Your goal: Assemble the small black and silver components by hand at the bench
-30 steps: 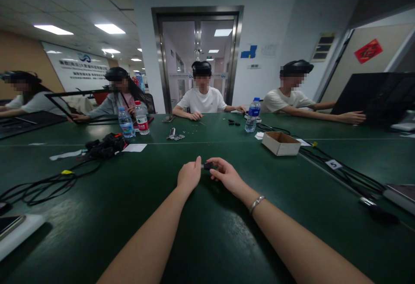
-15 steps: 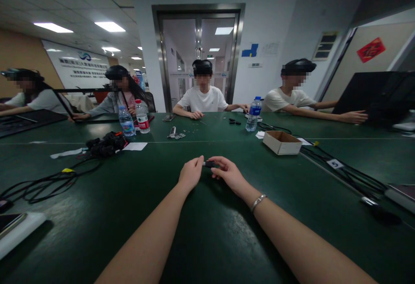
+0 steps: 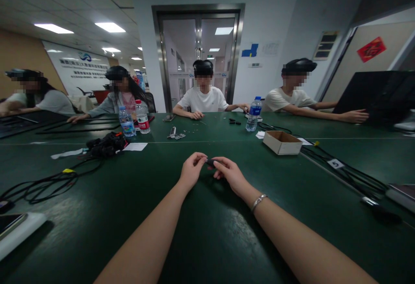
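Just above the green table, both hands meet at a small black cylindrical piece with a silvery tip; its exact kind is too small to make out. My right hand grips the black body between thumb and fingers. At the silvery end, my left hand pinches with thumb and forefinger, which partly hide that tip. A bracelet circles the right wrist.
Ahead on the right stands a small open box, with black cables beyond it. Bottles and a dark gear bundle lie left. A phone rests near left. Several people in headsets sit opposite.
My left fingers have shifted slightly at the silvery tip, and the black piece has tilted a little. At far left, a co-worker's black frame has been lowered flat onto the table.
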### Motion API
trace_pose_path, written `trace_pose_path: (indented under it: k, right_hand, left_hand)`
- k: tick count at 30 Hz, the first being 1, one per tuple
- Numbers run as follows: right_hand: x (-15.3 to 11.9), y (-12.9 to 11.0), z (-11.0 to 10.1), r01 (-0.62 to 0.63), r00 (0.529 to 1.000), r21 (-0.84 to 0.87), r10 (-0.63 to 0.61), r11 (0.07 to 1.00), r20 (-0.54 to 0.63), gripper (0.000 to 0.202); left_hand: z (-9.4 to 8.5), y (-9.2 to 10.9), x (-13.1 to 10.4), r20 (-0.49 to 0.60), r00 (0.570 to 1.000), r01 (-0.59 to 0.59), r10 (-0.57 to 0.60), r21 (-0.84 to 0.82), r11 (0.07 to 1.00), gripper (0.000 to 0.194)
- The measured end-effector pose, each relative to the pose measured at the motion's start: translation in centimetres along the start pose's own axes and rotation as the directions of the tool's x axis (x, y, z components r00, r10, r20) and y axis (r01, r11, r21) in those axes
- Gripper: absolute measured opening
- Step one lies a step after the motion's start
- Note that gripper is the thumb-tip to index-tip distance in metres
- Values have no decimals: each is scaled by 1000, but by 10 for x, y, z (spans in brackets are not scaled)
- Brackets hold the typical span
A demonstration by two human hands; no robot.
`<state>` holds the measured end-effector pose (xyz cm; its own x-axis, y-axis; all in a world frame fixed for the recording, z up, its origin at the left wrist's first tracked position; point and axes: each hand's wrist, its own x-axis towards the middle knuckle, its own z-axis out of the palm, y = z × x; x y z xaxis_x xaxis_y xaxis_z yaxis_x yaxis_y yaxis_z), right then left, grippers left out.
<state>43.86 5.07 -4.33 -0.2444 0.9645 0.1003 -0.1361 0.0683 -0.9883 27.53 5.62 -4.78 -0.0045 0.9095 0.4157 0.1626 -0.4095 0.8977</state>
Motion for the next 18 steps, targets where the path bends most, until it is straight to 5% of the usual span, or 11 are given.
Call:
trace_pose_path:
  k: [5, 11, 15, 18]
  right_hand:
    - [1, 2, -1, -28, 1000, 38, 28, 999, -4, 31]
    - [1, 1, 0, -34, 999, 45, 35, 998, -14, 29]
    - [0, 1, 1, -28, 999, 44, 28, 999, -15, 29]
    - [0, 1, 1, -24, 999, 41, 25, 999, -23, 30]
  left_hand:
    - [1, 1, 1, 16, 1000, 19, -17, -183, 983, 21]
    - [0, 4, 0, 77, 981, 194, -179, -395, 898, 40]
    - [2, 1, 1, 19, 943, 319, -332, -330, 888, 36]
    - [2, 0, 0, -30, 950, 298, -311, -215, 930, 33]
